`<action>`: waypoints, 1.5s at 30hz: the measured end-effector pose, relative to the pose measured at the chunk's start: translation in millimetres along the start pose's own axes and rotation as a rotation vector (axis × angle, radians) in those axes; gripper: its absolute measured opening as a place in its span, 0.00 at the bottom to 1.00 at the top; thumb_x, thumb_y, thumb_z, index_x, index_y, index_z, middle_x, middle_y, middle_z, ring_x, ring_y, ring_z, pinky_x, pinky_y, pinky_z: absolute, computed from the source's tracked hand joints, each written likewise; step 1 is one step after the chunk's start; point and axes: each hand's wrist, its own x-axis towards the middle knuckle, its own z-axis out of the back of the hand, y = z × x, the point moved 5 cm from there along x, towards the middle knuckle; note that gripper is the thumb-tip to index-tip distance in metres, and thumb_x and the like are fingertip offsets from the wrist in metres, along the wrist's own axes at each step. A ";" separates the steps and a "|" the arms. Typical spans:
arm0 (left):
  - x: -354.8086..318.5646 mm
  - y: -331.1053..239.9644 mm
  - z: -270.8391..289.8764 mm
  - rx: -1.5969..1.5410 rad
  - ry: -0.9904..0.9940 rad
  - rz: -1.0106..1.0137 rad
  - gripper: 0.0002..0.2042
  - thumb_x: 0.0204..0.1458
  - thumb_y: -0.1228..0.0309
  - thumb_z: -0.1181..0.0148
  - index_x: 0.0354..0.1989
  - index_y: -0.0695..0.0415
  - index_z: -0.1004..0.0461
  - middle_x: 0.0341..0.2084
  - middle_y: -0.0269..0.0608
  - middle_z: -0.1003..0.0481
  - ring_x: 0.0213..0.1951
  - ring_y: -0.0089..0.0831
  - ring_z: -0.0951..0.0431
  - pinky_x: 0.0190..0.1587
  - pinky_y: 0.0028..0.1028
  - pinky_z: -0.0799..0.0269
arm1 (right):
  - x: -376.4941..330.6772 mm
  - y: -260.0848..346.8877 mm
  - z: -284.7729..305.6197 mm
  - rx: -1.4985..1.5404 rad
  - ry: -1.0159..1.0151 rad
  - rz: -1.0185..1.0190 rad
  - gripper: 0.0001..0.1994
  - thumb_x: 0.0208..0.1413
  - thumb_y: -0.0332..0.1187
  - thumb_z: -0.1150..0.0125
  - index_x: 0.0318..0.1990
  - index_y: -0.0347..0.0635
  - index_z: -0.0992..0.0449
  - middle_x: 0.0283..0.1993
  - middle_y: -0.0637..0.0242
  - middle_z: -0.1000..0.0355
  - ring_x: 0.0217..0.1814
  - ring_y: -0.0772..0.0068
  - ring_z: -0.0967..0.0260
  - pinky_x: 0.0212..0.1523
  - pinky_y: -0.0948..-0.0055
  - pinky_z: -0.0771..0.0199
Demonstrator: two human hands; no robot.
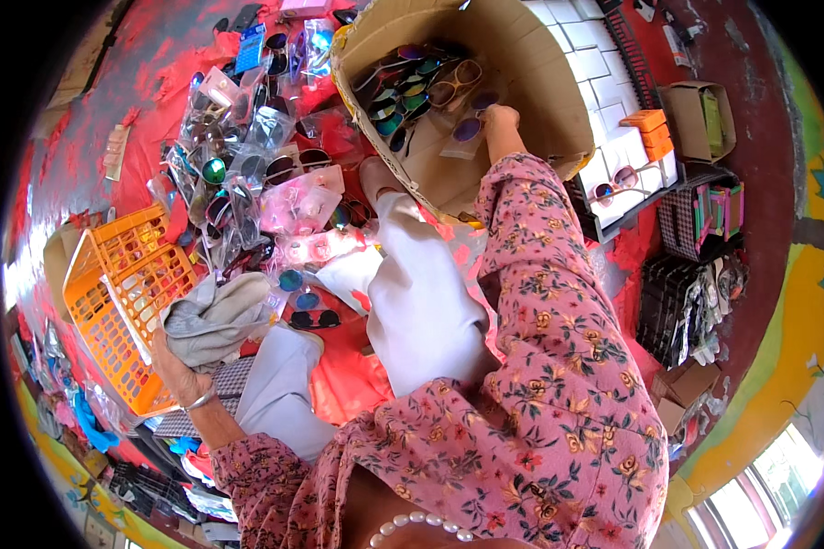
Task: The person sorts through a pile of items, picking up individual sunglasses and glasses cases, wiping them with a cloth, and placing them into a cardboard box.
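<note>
My right hand (501, 120) reaches into a large cardboard box (545, 101), its fingers closed at a pair of sunglasses with purple lenses (467, 130). Beside these in the box lie several more sunglasses (412, 87), some with green and blue mirrored lenses, and a gold-framed pair (455, 84). On the left, my left hand (181, 375) grips a bunched grey cloth (215, 320); the cloth hides some of its fingers. An orange plastic basket (101, 306) stands against that hand. Near the cloth sit blue-lensed sunglasses (299, 289) and a dark pair (315, 319).
A heap of bagged sunglasses (247, 165) covers the red sheeting left of the box. To the right, orange blocks (647, 134) and round sunglasses (618, 188) rest on a white tiled-pattern surface (604, 91). Beyond are a small open carton (700, 119) and black checked containers (673, 302).
</note>
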 end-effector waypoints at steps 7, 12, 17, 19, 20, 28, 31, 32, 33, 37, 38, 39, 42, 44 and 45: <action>7.7 3.9 0.8 0.093 -0.056 0.016 0.14 0.53 0.65 0.51 0.42 0.62 0.32 0.39 0.42 0.29 0.41 0.32 0.27 0.40 0.31 0.28 | 5.9 -31.1 -6.5 -0.049 -0.059 -0.063 0.09 0.45 0.28 0.46 0.33 0.32 0.29 0.28 0.55 0.30 0.25 0.61 0.31 0.21 0.63 0.31; 8.7 20.2 7.0 -0.014 -0.073 0.161 0.15 0.53 0.64 0.51 0.44 0.62 0.33 0.39 0.43 0.29 0.40 0.33 0.27 0.40 0.31 0.28 | 5.2 -37.4 -12.0 -0.037 -0.060 -0.069 0.10 0.46 0.30 0.46 0.35 0.33 0.30 0.29 0.56 0.30 0.27 0.61 0.31 0.22 0.63 0.30; 15.6 26.8 18.6 0.056 -0.053 0.099 0.15 0.53 0.65 0.52 0.45 0.61 0.33 0.38 0.42 0.28 0.38 0.33 0.26 0.41 0.30 0.28 | 1.9 -33.4 -20.1 -0.017 -0.043 -0.068 0.11 0.46 0.32 0.46 0.36 0.34 0.30 0.30 0.56 0.30 0.28 0.60 0.31 0.22 0.62 0.29; 18.3 27.0 18.9 0.091 -0.101 0.088 0.15 0.53 0.65 0.52 0.45 0.61 0.33 0.38 0.41 0.28 0.39 0.32 0.26 0.42 0.29 0.29 | 3.5 -27.3 -21.8 -0.020 -0.038 -0.058 0.12 0.47 0.33 0.46 0.37 0.35 0.30 0.31 0.56 0.31 0.29 0.60 0.31 0.23 0.61 0.29; 14.9 24.8 17.4 0.105 -0.116 0.101 0.15 0.54 0.65 0.53 0.45 0.60 0.33 0.38 0.41 0.28 0.39 0.32 0.26 0.42 0.29 0.29 | 3.5 -21.8 -22.6 -0.027 -0.029 -0.045 0.12 0.47 0.33 0.46 0.37 0.35 0.30 0.31 0.56 0.31 0.29 0.60 0.31 0.23 0.61 0.29; 31.0 14.5 40.6 0.122 -0.122 0.022 0.16 0.55 0.64 0.57 0.46 0.61 0.33 0.42 0.40 0.29 0.43 0.31 0.27 0.47 0.29 0.32 | -6.1 2.4 -33.6 0.065 0.157 -0.033 0.14 0.48 0.37 0.47 0.39 0.37 0.31 0.33 0.57 0.31 0.31 0.60 0.31 0.24 0.60 0.28; 20.3 4.6 44.7 -0.028 -0.339 0.024 0.16 0.56 0.64 0.58 0.46 0.61 0.33 0.43 0.41 0.29 0.43 0.31 0.27 0.47 0.29 0.32 | -32.6 10.0 -54.5 0.034 0.289 0.009 0.15 0.49 0.39 0.47 0.40 0.38 0.31 0.35 0.57 0.31 0.31 0.58 0.31 0.23 0.60 0.28; 14.6 1.4 46.7 -0.084 -0.323 0.014 0.16 0.56 0.64 0.58 0.46 0.61 0.33 0.43 0.41 0.29 0.43 0.32 0.27 0.47 0.30 0.32 | -35.6 13.4 -59.6 -0.003 0.337 0.041 0.15 0.50 0.40 0.48 0.40 0.39 0.31 0.36 0.56 0.32 0.30 0.57 0.31 0.23 0.60 0.28; 14.7 -6.2 41.8 -0.135 -0.278 0.000 0.16 0.56 0.64 0.59 0.46 0.61 0.33 0.43 0.42 0.29 0.43 0.32 0.27 0.47 0.30 0.32 | -19.4 9.3 -53.7 -0.090 0.393 0.033 0.15 0.50 0.40 0.49 0.40 0.39 0.32 0.37 0.55 0.32 0.30 0.56 0.31 0.23 0.59 0.28; 23.9 -24.8 81.7 -0.210 -0.388 -0.091 0.16 0.55 0.65 0.59 0.46 0.61 0.33 0.43 0.43 0.29 0.44 0.33 0.28 0.49 0.33 0.33 | 8.4 5.1 -31.8 -0.256 0.358 -0.067 0.15 0.52 0.40 0.53 0.40 0.38 0.33 0.34 0.51 0.31 0.31 0.52 0.30 0.24 0.56 0.29; 27.4 -31.2 76.4 -0.314 -0.089 -0.108 0.16 0.55 0.65 0.58 0.46 0.61 0.33 0.43 0.43 0.29 0.45 0.34 0.28 0.49 0.34 0.33 | 8.7 13.7 -19.9 -0.170 0.321 -0.056 0.14 0.51 0.39 0.53 0.39 0.37 0.33 0.33 0.50 0.31 0.29 0.52 0.31 0.23 0.55 0.30; 24.6 -46.3 65.7 -0.405 0.217 -0.126 0.16 0.55 0.65 0.58 0.46 0.61 0.33 0.44 0.43 0.29 0.46 0.34 0.29 0.49 0.35 0.33 | 9.9 17.0 -7.6 -0.079 0.291 -0.059 0.14 0.51 0.38 0.52 0.38 0.36 0.32 0.31 0.49 0.30 0.27 0.52 0.31 0.22 0.54 0.31; 4.1 -56.6 63.3 -0.365 -0.519 -0.162 0.16 0.54 0.64 0.57 0.46 0.60 0.32 0.43 0.42 0.29 0.45 0.35 0.29 0.49 0.38 0.33 | -78.1 90.0 2.7 0.050 0.391 0.221 0.10 0.53 0.33 0.53 0.37 0.35 0.31 0.36 0.55 0.29 0.29 0.61 0.30 0.26 0.61 0.29; 43.0 -23.6 128.3 -0.567 0.092 -0.217 0.16 0.53 0.64 0.56 0.46 0.60 0.33 0.44 0.45 0.30 0.45 0.36 0.29 0.50 0.38 0.33 | -204.5 134.2 -3.5 0.118 0.728 0.394 0.15 0.55 0.39 0.50 0.46 0.41 0.32 0.40 0.63 0.29 0.42 0.70 0.31 0.40 0.71 0.33; 47.8 -14.7 125.4 -0.551 -0.052 -0.201 0.14 0.52 0.66 0.55 0.44 0.60 0.32 0.39 0.44 0.28 0.41 0.34 0.27 0.46 0.36 0.32 | -272.8 153.5 -4.3 0.067 0.881 0.577 0.17 0.55 0.39 0.50 0.49 0.40 0.34 0.41 0.63 0.30 0.43 0.70 0.32 0.43 0.71 0.33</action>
